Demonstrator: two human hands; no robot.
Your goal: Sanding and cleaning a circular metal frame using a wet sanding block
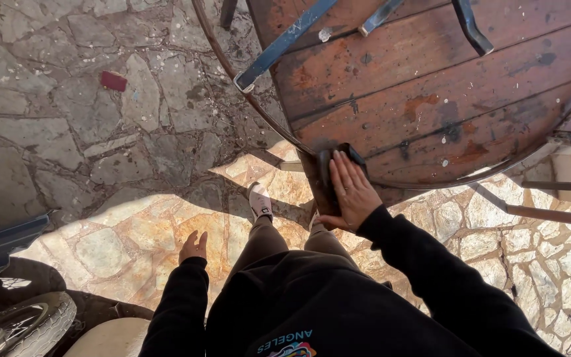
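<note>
Item: round reddish-brown wooden tabletop (pixel 431 99), upturned, filling the upper right of the frame; worn planks with paint specks, ringed by a thin metal hoop. Dark blue-grey metal braces (pixel 285 41) cross its upper part.

Item: dark cloth pad (pixel 328 165), at the tabletop's lower rim, centre of frame. Right hand (pixel 351 195) lies flat upon it, fingers extended and close together, pressing the pad against the wood rather than gripping it.

Item: left hand (pixel 193 247), lower centre-left, hanging free at the person's side, fingers loosely curled, holding nothing, well apart from the tabletop.

Item: black long-sleeved sweatshirt (pixel 312 304), bottom of frame; brown trousers and a pale shoe (pixel 259 201) above it.

Item: irregular stone paving (pixel 100 132), shaded at upper left, sunlit at lower centre. Small red block (pixel 113 80) lies on it, upper left.

Item: tyre with pale rim (pixel 28 324), lower left corner.
</note>
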